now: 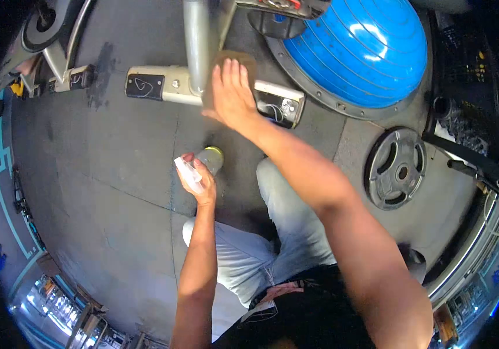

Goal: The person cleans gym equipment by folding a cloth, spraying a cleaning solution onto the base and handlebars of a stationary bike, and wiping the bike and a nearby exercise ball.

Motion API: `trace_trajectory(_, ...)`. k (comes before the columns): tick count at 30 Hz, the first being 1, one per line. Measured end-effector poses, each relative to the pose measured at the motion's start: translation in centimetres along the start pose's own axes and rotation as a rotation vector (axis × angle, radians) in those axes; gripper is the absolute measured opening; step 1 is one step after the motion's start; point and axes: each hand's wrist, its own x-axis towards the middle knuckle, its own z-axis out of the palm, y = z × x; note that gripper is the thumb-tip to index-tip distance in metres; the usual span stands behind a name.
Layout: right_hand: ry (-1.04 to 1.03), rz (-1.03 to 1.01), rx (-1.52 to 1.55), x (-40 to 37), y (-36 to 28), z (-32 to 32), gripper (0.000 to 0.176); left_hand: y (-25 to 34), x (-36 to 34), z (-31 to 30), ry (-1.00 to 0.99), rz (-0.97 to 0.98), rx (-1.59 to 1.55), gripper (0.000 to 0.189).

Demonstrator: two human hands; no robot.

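Observation:
My left hand [197,179] is wrapped round a spray bottle [211,158] with a white top and a clear body, held low over the dark floor. My right hand [233,93] lies with fingers extended on a brownish cloth [244,65], pressed against the metal base bar [175,85] of a machine. The cloth covers part of the bar beside the upright grey post [196,43]. Black end caps sit at both ends of the bar.
A large blue half-ball trainer [361,52] lies at the upper right. Below it a grey weight plate [395,168] rests on the floor. Another machine's foot [70,78] stands at the upper left. A black rack borders the right side.

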Motion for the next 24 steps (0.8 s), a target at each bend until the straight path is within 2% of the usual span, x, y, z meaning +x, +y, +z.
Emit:
trace_trajectory(4, -0.042, -0.044, 0.015, -0.7, 1.6, -0.4, 0.091, 0.1, 0.2, -0.2, -0.022, -0.004, -0.022, 0.029)
trace_trajectory(6, -0.051, -0.173, -0.082, -3.5, 3.7, -1.0, 0.093, 0.1, 0.3, -0.3, -0.022, 0.008, -0.026, 0.029)
trace_trajectory(10, -0.302, -0.200, -0.172, -9.3, 6.8, -5.2, 0.086, -0.2, -0.2, -0.9, -0.032, 0.011, -0.009, 0.030)
trace_trajectory(16, -0.355, -0.252, -0.165, -14.6, 11.4, -6.3, 0.087, -0.5, -0.6, -0.4, 0.011, 0.021, -0.017, 0.029)
trace_trajectory(18, -0.356, -0.282, -0.203, -13.9, 11.0, -6.1, 0.085, -0.5, -0.3, -0.2, 0.017, 0.023, -0.016, 0.029)
trace_trajectory(20, -0.356, -0.228, -0.234, -11.3, 8.8, -6.4, 0.082, -0.6, -0.6, 0.0, 0.044, 0.005, -0.056, 0.028)
trace_trajectory(22, -0.134, -0.127, -0.153, -7.7, 6.7, -4.1, 0.083, -0.5, -0.4, 0.0, 0.027, -0.004, -0.035, 0.027)
trace_trajectory(24, -0.071, -0.031, -0.109, -3.6, 5.4, -2.3, 0.081, -0.7, -0.5, -0.2, 0.001, -0.008, -0.005, 0.027)
